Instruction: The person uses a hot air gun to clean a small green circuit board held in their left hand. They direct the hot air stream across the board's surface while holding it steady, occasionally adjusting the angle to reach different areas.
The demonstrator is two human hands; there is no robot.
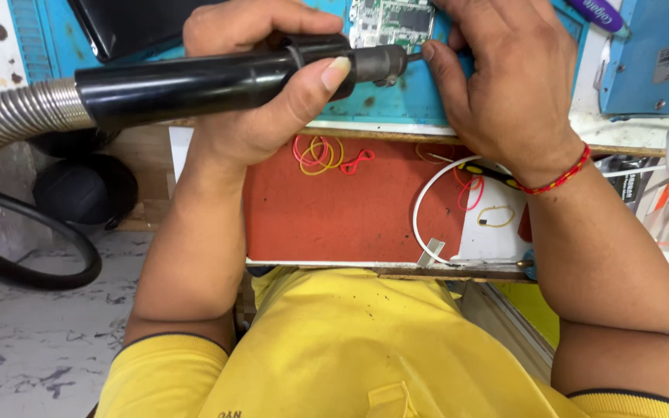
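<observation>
Head view: our hands at the bench edge, hot-air wand on a circuit board.
Nearest, red drawer (350,209) with loose rubber bands; left hand (261,93) clamped on wand (218,77), right hand (505,77) pinching its nozzle tip over circuit board (392,22). We risk burnt fingertips, scorched board. Hose (9,120) crowds left; little room.

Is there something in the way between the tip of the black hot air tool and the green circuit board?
Only the right hand: its fingertips pinch right at the nozzle of the hot air tool, which the left hand grips. The circuit board lies just beyond the nozzle on the blue mat; nothing else visible blocks it.
</observation>
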